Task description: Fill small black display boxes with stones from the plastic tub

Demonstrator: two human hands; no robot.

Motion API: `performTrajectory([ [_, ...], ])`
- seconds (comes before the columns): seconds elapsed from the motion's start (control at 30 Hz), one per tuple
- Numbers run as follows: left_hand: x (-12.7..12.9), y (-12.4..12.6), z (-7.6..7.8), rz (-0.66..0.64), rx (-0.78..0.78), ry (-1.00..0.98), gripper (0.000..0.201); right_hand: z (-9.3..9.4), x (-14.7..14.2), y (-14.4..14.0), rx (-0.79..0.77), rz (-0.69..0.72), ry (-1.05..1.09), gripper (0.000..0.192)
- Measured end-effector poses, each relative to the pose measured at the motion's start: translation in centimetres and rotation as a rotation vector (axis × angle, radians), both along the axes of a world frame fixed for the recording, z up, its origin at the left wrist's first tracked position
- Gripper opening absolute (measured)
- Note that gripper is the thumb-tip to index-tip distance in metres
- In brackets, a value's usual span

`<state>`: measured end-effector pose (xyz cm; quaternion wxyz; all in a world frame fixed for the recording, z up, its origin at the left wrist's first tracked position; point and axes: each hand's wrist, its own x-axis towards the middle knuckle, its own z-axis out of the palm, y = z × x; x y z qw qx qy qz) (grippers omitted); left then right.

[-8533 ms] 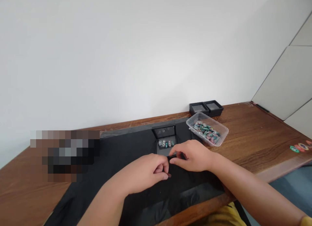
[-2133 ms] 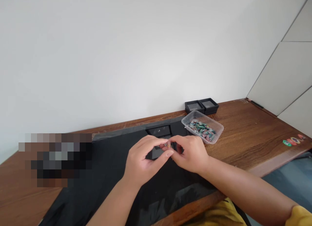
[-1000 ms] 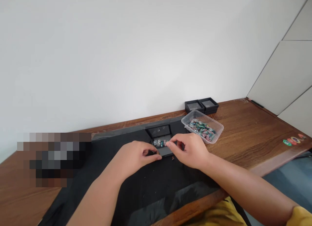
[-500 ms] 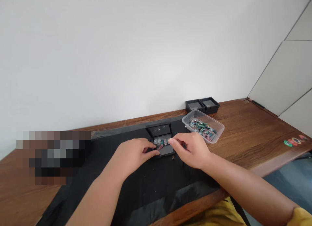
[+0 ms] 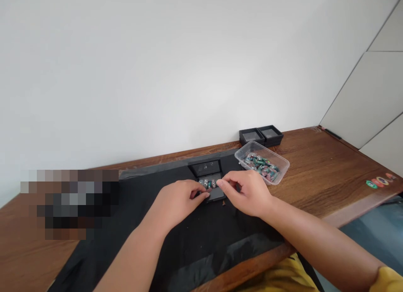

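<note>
Black box: I have it at the centre of the frame, on the mat, its lid raised away from the person.
Row of beads: green, silvery and clear, lying across the box; its right end is hidden.
Pinkish piece: half a second ago it lay in plain sight inside the box; now the left fingertips mostly cover it, so I judge it is being handled.
Left hand: thumb and finger drawn together at that piece; whether they grip it I cannot tell.
Right hand: thumb and forefinger nearly meeting at the box's right side; I cannot tell if anything is between them.
Clear tub: right of centre, holding more coloured pieces.
Surface: black mat over a wooden table, black trays stacked behind the tub.
Room: pale wall across the top, grey panels upper right.
</note>
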<state>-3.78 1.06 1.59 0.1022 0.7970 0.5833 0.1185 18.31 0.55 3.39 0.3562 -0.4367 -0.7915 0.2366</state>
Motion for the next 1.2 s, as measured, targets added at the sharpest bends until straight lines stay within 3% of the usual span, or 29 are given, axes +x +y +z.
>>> performTrajectory([
  [0.2,0.1,-0.1,1.4,0.073,-0.18,0.085,0.028,-0.1,0.1,0.2,-0.005,0.001,-0.007,0.036],
  [0.5,-0.1,-0.3,2.2,0.222,-0.193,0.179,0.026,-0.2,0.0,0.0,-0.02,0.028,-0.009,0.035],
  [0.9,1.2,-0.5,1.9,0.188,-0.245,0.07,0.022,-0.2,0.1,-0.1,0.098,0.045,0.024,0.04],
  [1.07,1.0,-0.4,1.5,0.134,-0.264,-0.02,0.03,-0.4,0.1,-0.1,0.104,0.053,0.008,0.039],
  [1.2,0.4,0.0,1.1,0.096,-0.243,-0.073,0.024,-0.4,0.1,0.0,0.12,0.059,0.023,0.039],
])
